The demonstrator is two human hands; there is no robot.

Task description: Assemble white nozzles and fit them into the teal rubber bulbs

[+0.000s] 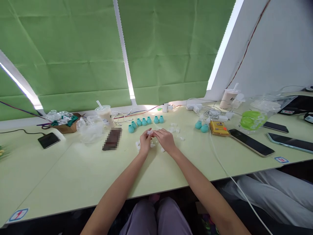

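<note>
My left hand (pixel 145 141) and my right hand (pixel 165 139) meet over the middle of the table. Between their fingertips is a small clear plastic piece (pixel 149 132), too small to name more exactly; both hands are closed on it. Similar white and clear pieces lie under and around the hands, among them a group of clear plastic pieces (pixel 175 129) just beyond my right hand. Behind the hands stands a row of small turquoise bulb-shaped pieces (pixel 144 121). Two more turquoise bulbs (pixel 204 128) sit farther right.
At left are a cup with a straw (pixel 105 115), crumpled plastic bags (pixel 90 130), a small box (pixel 67 125) and a black phone (pixel 48 140). On the right lie a yellow packet (pixel 219 128), phones (pixel 251 142) and a white cable (pixel 221 163) hanging over the edge. Another person's legs (pixel 276 192) show there.
</note>
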